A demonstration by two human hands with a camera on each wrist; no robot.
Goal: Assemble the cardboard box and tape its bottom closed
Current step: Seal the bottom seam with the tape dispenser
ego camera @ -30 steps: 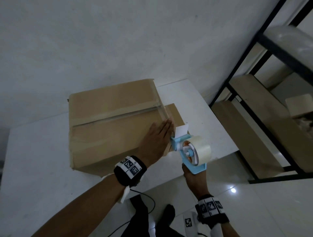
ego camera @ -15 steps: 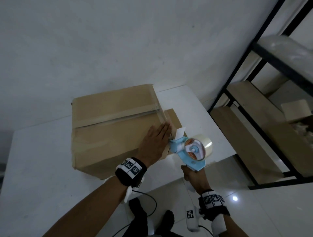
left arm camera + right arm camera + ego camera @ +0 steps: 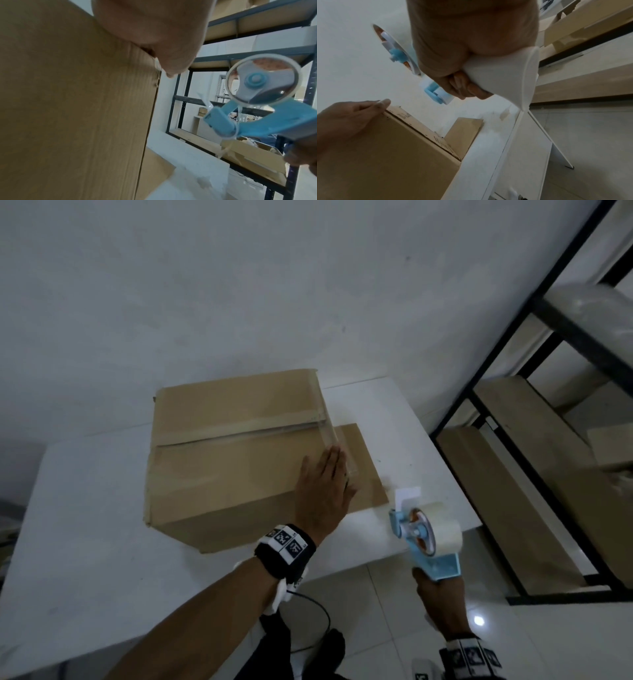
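A brown cardboard box [image 3: 226,453] stands on the white table [image 3: 85,570], its upward face shut, with clear tape [image 3: 246,428] along the seam and down the right edge. My left hand [image 3: 325,487] lies flat with straight fingers on the box's near right corner, seen also in the right wrist view as the left hand [image 3: 351,115]. My right hand [image 3: 442,594] grips the handle of a blue tape dispenser [image 3: 424,535] holding a clear roll, off the table's right front edge, apart from the box. The left wrist view shows the dispenser [image 3: 257,101] in the air beside the box wall [image 3: 77,108].
A loose box flap [image 3: 359,460] lies flat on the table to the right of the box. A black metal shelf rack [image 3: 534,460] with wooden boards and cartons stands at the right. A wall rises behind the table. A cable [image 3: 315,611] hangs below the table's front edge.
My right hand has drawn the dispenser away from the box's right edge, rightward and towards me. My left hand stays flat on the box corner.
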